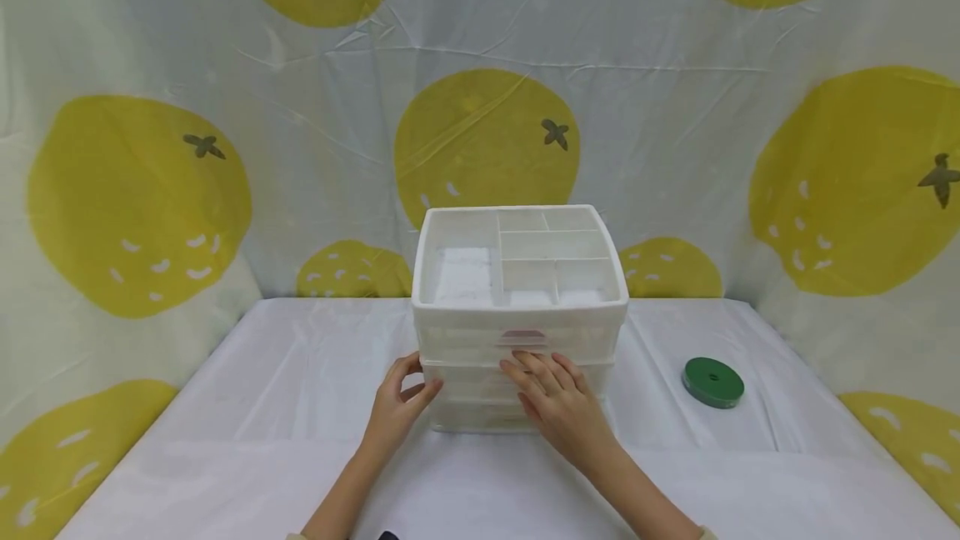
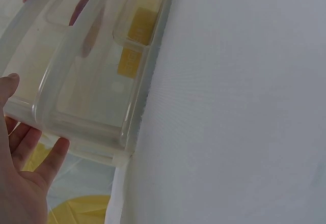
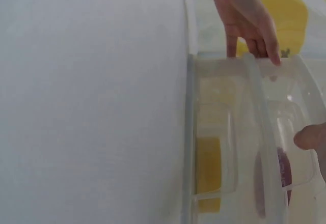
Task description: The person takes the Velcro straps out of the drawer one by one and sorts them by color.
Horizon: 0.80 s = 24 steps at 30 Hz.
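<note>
A white plastic drawer box (image 1: 521,317) stands upright on the table, with stacked translucent drawers and a divided tray on top. My left hand (image 1: 396,407) holds its left front corner, thumb on the front and fingers along the side. On the front, the fingers of my right hand (image 1: 566,411) rest just below the top drawer's handle (image 1: 522,340). The right thumb (image 3: 308,137) touches a drawer front in the right wrist view. Behind the bottom drawer front shows a yellow label (image 2: 140,28); a dark red patch (image 3: 283,170) appears one drawer higher.
To the right of the box lies a flat green disc (image 1: 713,383). A white cloth (image 1: 300,373) covers the table. Behind and beside it hang curtains (image 1: 652,148) printed with yellow fruit. A small black object (image 1: 387,535) shows at the bottom edge.
</note>
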{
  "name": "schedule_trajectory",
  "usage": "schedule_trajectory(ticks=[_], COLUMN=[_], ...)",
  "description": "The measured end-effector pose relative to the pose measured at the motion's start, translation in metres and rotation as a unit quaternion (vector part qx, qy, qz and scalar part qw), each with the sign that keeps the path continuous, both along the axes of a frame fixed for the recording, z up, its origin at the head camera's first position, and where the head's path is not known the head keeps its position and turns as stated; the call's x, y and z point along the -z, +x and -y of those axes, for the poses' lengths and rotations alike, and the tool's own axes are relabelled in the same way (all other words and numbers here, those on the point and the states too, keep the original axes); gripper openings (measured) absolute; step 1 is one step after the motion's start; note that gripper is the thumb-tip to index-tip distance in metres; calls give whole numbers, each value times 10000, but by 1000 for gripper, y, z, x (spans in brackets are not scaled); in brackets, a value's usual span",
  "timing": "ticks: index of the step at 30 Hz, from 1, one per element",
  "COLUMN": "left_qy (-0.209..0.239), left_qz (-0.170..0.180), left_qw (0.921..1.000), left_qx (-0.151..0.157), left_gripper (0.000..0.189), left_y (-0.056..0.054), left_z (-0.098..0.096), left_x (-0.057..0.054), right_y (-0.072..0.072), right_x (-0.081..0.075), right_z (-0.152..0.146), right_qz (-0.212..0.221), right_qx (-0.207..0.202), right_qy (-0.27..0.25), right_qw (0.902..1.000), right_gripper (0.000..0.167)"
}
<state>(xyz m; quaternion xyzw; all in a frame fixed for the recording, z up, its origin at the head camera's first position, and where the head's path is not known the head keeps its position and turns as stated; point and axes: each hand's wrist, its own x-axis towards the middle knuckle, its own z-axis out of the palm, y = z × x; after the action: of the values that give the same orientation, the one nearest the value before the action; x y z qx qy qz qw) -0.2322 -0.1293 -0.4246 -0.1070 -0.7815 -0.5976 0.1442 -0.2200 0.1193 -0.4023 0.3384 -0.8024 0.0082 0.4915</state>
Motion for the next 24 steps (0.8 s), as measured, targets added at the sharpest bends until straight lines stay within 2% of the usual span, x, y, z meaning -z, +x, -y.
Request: schedule_trajectory(ticks=[4, 8, 12, 24], left_qy=[-3, -33, -66, -154], left_qz=[1, 14, -132, -304], left_qw=[10000, 10000, 9999, 9994], left_qx=[-2, 21, 22, 92], left_gripper=[45, 46, 45, 39], left_y=[1, 1, 1, 3], left_z=[0, -1, -1, 1], left_x=[-1, -1, -1, 1], right_y=[-3, -8, -13, -15], right_x=[0, 2, 1, 2], right_z=[1, 0, 1, -2], right_qz=[-70, -465, -811, -1056], right_qx=[75, 24, -88, -389], right_qy=[38, -15, -115, -83], right_qw=[9999, 9989, 9966, 9936], right_gripper=[40, 37, 36, 35])
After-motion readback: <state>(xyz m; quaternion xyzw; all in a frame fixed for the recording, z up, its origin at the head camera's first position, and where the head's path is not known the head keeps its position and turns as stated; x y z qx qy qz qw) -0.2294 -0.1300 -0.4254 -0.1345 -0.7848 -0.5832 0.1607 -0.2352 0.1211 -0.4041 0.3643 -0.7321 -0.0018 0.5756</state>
